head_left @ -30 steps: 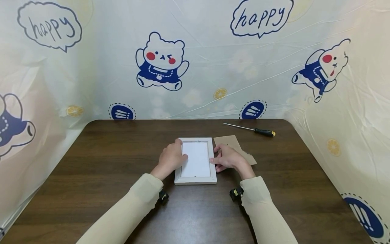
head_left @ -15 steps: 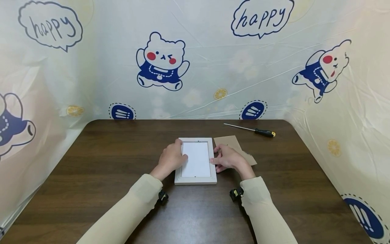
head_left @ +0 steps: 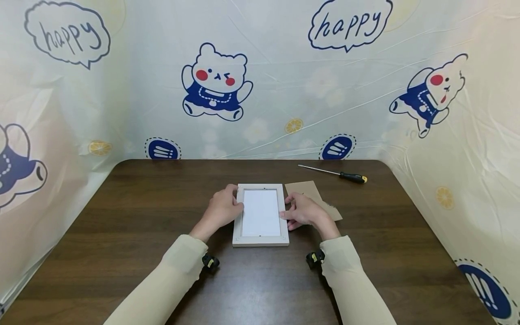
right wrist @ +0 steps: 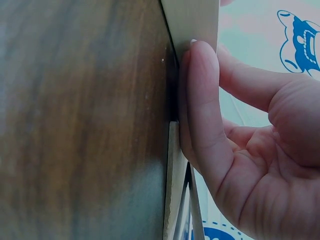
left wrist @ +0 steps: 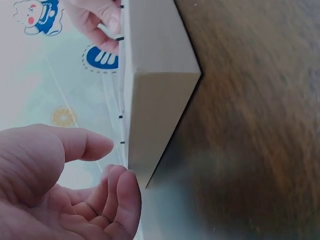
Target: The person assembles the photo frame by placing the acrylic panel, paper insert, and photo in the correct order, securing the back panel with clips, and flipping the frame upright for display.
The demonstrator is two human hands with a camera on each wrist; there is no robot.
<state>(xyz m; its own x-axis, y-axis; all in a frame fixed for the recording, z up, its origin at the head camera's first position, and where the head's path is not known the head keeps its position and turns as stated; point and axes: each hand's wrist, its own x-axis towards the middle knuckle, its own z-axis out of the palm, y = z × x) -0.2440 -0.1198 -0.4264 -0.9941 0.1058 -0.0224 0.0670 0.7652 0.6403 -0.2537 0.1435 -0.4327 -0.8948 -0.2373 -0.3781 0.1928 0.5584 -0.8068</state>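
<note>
Frame (head_left: 260, 241) lies flat on the worktop (head_left: 130, 216), midway between its left and right edges, white panel (head_left: 262, 213) facing up. The right hand (head_left: 304, 211) pinches its right side, thumb on top; the left hand (head_left: 220, 210) is at the opposite side, thumb and bent fingers apart with nothing between them. I'd worry about one-sided lifting: on the right grip alone, the frame could tip and the panel, if loose, slide out. Dark tabs (left wrist: 120, 117) could nick a fingertip. A careless wrist could drag the card (head_left: 313, 190) towards the screwdriver (head_left: 345, 174), near the far right corner.
</note>
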